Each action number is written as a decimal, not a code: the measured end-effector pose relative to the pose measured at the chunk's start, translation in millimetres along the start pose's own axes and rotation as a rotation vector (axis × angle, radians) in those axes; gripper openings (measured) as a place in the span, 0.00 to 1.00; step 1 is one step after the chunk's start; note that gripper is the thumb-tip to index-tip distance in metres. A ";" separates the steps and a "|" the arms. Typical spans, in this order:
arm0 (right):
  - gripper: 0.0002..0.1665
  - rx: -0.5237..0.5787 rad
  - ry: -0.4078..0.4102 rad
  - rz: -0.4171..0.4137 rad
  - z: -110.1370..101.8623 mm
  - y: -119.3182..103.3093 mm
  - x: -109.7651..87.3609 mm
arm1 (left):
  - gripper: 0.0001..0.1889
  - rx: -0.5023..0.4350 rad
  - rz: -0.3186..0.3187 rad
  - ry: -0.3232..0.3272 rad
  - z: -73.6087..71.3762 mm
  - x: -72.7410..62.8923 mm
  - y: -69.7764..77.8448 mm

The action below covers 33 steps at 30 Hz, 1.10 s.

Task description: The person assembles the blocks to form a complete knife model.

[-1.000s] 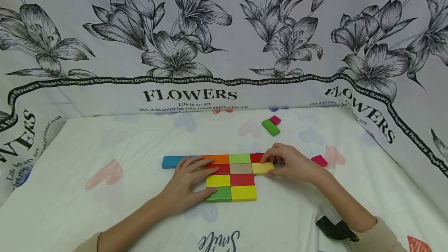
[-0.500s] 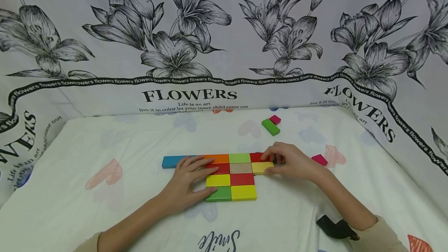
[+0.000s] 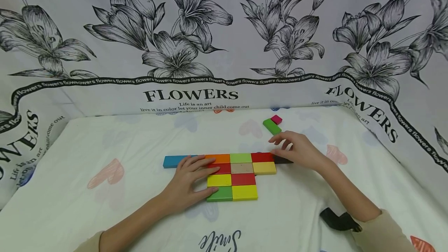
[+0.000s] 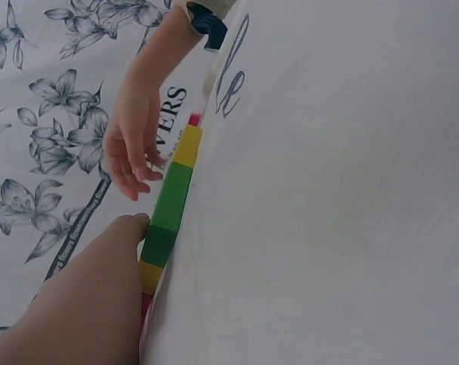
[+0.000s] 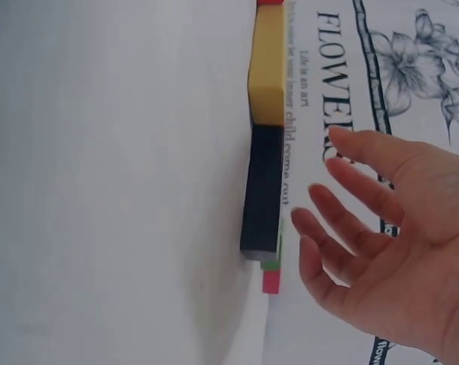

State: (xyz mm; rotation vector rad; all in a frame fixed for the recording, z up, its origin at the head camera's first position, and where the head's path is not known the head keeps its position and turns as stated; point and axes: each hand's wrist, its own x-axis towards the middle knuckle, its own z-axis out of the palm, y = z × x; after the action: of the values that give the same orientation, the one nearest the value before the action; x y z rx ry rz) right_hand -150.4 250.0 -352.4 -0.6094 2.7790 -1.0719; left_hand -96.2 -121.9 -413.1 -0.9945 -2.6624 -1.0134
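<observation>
Flat coloured blocks lie edge to edge in rows on the cloth in the head view. My left hand (image 3: 185,186) rests along their left side with extended fingers, over the orange block (image 3: 218,159), the red block (image 3: 224,168) and the green block (image 3: 220,194). A blue block (image 3: 173,161) at the row's left end is partly behind that hand. My right hand (image 3: 299,151) hovers over the right end, fingers loosely bent, holding nothing. Below it lie a black block (image 3: 282,159), a red block (image 3: 261,157) and a pale yellow block (image 3: 264,168). The right wrist view shows the black block (image 5: 263,190) touching the yellow one.
Beyond the right hand, a loose green block (image 3: 272,126) lies against a magenta block (image 3: 276,119). A black curved object (image 3: 337,220) is at the right sleeve. White printed cloth (image 3: 140,135) covers the surface and rises behind as a flowered backdrop (image 3: 196,65).
My right hand has let go at the row's right end and risen slightly away, uncovering the black block. A magenta piece to the right is now hidden behind it. The left hand stays put.
</observation>
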 end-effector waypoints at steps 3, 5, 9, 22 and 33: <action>0.22 -0.027 0.027 0.045 -5.5 3.3 6.7 | 0.28 -0.001 0.000 0.001 -0.2 0.0 -0.2; 0.23 -0.043 0.038 0.079 -8.9 4.8 11.5 | 0.29 0.000 0.000 0.002 0.0 0.0 -0.5; 0.25 -0.060 0.058 0.129 -13.6 6.6 20.4 | 0.29 -0.004 0.001 0.001 0.3 -0.1 -0.8; 0.27 -0.089 0.049 0.209 -20.6 14.6 55.2 | 0.28 -0.005 -0.002 -0.004 -0.5 -0.1 -1.1; 0.29 -0.108 0.017 0.235 -17.1 25.7 76.7 | 0.28 0.000 0.003 0.002 0.0 -0.1 -1.3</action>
State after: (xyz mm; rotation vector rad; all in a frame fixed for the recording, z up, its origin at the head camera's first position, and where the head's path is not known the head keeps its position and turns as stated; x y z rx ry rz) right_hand -233.0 247.1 -353.0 -0.2743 2.8472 -0.8881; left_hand -96.9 -122.7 -413.9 -0.9967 -2.6590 -1.0130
